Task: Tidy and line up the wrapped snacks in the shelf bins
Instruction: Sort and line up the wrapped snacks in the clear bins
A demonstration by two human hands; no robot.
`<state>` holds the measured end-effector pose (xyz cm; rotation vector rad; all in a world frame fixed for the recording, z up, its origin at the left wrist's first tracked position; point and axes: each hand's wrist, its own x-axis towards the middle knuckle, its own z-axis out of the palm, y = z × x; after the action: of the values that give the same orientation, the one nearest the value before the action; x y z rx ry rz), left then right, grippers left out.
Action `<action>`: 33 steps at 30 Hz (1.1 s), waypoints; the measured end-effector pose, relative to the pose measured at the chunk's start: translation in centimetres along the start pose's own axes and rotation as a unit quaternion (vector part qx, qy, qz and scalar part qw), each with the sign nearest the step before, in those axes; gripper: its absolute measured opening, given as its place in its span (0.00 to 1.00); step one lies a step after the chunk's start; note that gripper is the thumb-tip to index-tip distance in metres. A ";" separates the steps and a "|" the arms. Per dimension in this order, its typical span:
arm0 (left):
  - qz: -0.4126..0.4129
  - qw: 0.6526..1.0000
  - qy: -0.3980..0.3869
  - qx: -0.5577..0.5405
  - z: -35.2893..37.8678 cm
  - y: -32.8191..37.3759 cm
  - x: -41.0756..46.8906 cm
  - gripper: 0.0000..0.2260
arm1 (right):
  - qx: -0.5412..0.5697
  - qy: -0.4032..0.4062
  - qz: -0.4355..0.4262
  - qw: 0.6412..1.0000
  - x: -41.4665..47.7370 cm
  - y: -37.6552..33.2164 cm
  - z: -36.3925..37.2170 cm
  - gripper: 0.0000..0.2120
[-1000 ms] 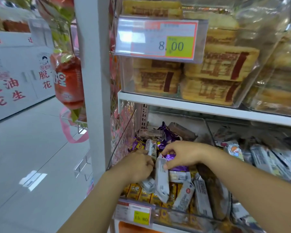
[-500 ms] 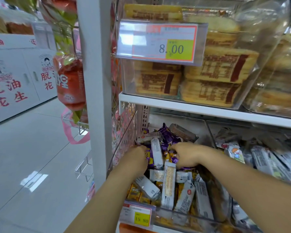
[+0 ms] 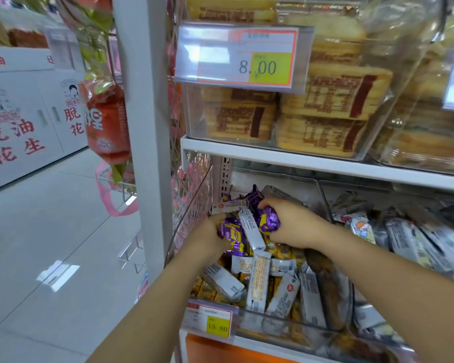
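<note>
The right hand (image 3: 294, 226) curls round a purple snack pack (image 3: 269, 220) at the back of the clear bin (image 3: 194, 205). The left hand (image 3: 207, 239) has its fingers buried behind a second purple pack (image 3: 233, 235), so I cannot tell its grip. Silver-wrapped bars (image 3: 257, 281) lie jumbled in front, print blurred. White shelf (image 3: 299, 163) above, glossy grey floor (image 3: 50, 231) alongside.

purple wrappers (image 3: 232, 231): glossy, crinkled foil-like film | silver-white wrappers (image 3: 252, 229): smooth film, duller sheen | lower bin (image 3: 194, 205): clear hard plastic, reflective | shelf edge (image 3: 325, 163): white painted metal, smooth, satin | price-tag holder (image 3: 243, 56): clear glossy plastic over printed paper | floor (image 3: 50, 231): polished tiles, mirror-glossy
</note>
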<state>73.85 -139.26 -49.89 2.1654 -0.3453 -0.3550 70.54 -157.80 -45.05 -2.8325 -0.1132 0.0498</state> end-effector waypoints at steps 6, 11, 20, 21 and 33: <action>0.078 0.989 0.105 -0.065 0.1 1.6 -3.7 0.16 | 0.138 0.052 -0.075 0.986 -4.3 -1.0 -1.4 0.33; 0.164 0.964 0.188 -0.094 1.4 3.8 -7.3 0.12 | 0.194 0.033 -0.086 0.977 -8.2 -0.6 -2.8 0.41; 0.309 0.940 0.047 -0.136 5.9 11.9 -10.5 0.15 | 0.207 0.172 -0.062 0.961 -16.7 3.1 -5.4 0.23; 0.318 0.937 0.044 -0.140 6.8 12.8 -10.5 0.14 | 0.215 0.196 -0.048 0.956 -17.8 3.8 -5.5 0.23; 0.363 0.930 -0.057 -0.031 19.1 20.3 -9.6 0.13 | 0.079 0.503 0.165 0.844 -29.6 18.3 -7.6 0.25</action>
<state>55.51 -161.23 -42.87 1.8015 -1.1379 -0.0643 42.76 -179.90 -42.66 -2.3101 0.5747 -1.2534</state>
